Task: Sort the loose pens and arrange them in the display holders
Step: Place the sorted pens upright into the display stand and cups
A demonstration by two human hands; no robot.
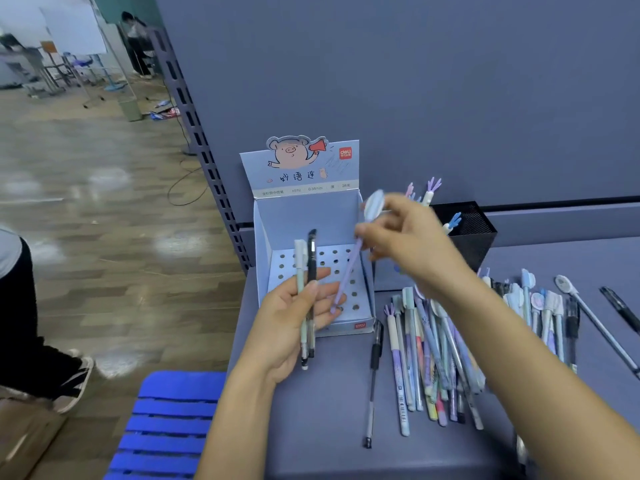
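My left hand (294, 317) grips two pens upright in front of the cardboard display holder (311, 216): a pale green pen (300, 271) and a black pen (312, 265). My right hand (412, 240) pinches a purple pen (346, 275) with a round pale topper, slanted so its tip hangs over the holder's perforated base near the front holes. A heap of loose pens (436, 355) lies on the grey shelf to the right. A black mesh holder (467, 230) behind my right hand has a few pens with antler toppers in it.
More loose pens (554, 313) lie at the far right of the grey shelf (329, 445). A single black pen (373, 382) lies apart from the heap. A blue slatted stool (166, 424) stands below left. A person's leg and shoe (69, 375) are at the left edge.
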